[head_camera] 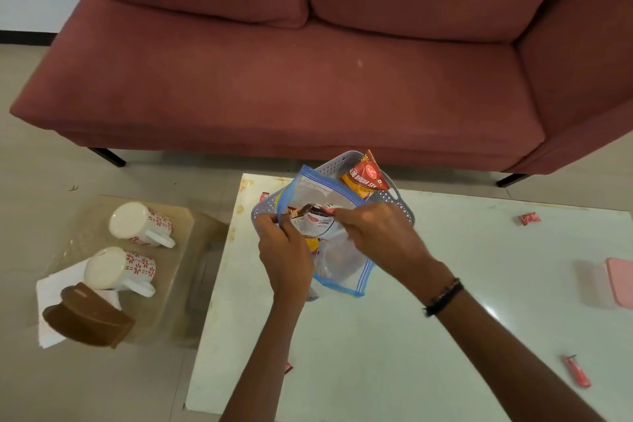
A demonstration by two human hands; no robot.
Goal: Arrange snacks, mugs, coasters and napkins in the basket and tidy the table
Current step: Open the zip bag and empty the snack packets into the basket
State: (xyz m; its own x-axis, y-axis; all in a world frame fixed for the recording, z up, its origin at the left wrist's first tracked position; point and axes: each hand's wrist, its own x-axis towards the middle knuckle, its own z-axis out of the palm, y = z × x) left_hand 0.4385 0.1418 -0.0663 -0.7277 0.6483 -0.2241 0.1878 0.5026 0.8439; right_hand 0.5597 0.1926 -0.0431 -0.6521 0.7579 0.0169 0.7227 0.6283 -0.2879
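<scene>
A clear zip bag (342, 260) with blue edges hangs over the white table (445, 301), in front of the grey perforated basket (394, 199). My left hand (284, 250) grips the bag's left rim. My right hand (380, 229) pinches a small dark snack packet (310, 210) at the bag's mouth. A red-and-yellow snack pouch (364, 178) stands in the basket. Two white mugs with red flowers (140, 223) (118, 269) lie upside down on a low glass side table at left, next to a brown holder (85, 319) resting on a white napkin (51, 288).
Small red wrapped sweets lie on the table at the far right (527, 218) and near the basket's left side (264, 197). A red stick-like item (577, 371) is at the front right. A pink box (620, 281) sits at the right edge. A maroon sofa (308, 79) stands behind.
</scene>
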